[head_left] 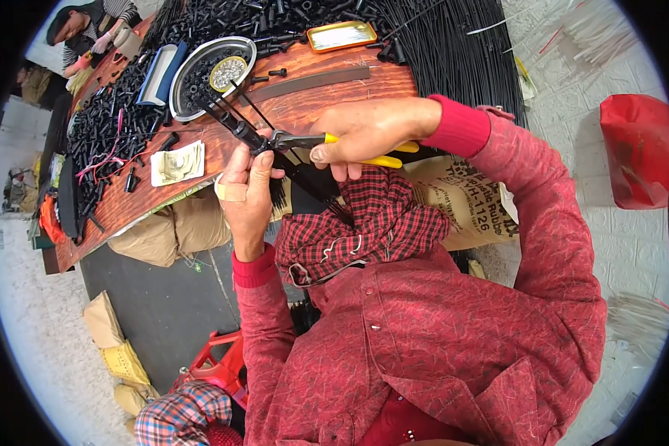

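My left hand (pixel 247 189), with a beige plaster round one finger, pinches a black plastic fitting (pixel 244 134) with thin black rods running from it. My right hand (pixel 372 130) is closed on pliers (pixel 301 141) with yellow handles. Their jaws point left and meet the fitting just above my left fingertips; whether they grip it cannot be made out. Both hands are over the table's near edge. Below them, more dark rods hang towards the red-and-black checked cloth (pixel 364 215) on my lap.
On the wooden table (pixel 349 91) are an oval metal tray (pixel 175 89), a round yellow tin (pixel 212 80) of small silvery pieces and an orange-rimmed tray (pixel 342 49). Black fittings (pixel 108 119) lie piled left; black rods (pixel 453 52) lie right. Another person (pixel 89 37) works at far left.
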{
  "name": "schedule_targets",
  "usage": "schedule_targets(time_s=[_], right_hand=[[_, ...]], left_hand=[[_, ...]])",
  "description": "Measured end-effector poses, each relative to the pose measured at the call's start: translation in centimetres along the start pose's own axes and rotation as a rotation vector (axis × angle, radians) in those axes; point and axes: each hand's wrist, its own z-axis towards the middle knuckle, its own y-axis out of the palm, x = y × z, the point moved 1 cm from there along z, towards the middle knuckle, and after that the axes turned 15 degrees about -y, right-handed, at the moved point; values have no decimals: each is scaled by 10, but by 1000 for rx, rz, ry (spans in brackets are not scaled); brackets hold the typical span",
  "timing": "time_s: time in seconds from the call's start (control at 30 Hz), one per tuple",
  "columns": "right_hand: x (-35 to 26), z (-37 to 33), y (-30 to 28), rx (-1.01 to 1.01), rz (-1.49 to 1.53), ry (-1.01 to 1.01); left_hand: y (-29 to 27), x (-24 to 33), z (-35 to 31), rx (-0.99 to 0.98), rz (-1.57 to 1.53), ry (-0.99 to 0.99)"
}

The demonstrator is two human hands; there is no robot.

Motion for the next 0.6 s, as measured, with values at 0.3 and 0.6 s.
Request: schedule_targets(time_s=[0.3, 0.6], right_hand=[[-11, -3, -10, -150, 182, 190], [-27, 8, -8, -49, -114, 264]], left_hand=[[-2, -1, -2, -41, -9, -38], [1, 4, 1, 45, 73, 32]])
